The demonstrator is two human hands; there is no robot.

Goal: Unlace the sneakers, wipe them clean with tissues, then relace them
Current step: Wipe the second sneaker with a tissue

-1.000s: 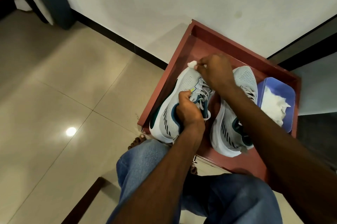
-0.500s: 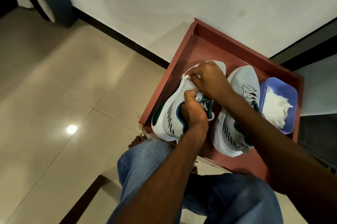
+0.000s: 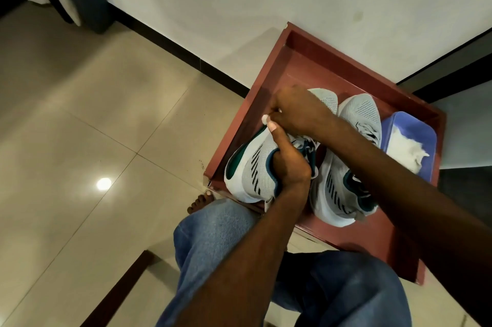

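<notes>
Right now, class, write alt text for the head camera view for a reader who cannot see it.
A person's right hand wipes the left sneaker with a tissue while the left hand grips its collar. A second sneaker and a blue tub of tissues share the red tray.

No legible text or brand, perhaps for blur.

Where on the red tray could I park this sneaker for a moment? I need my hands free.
Bare floor of the red tray lies at the far end, between the sneakers' toes and the far rim, and along the near edge under the right arm. The middle is crowded: left sneaker, right sneaker, blue tub of tissues.
</notes>
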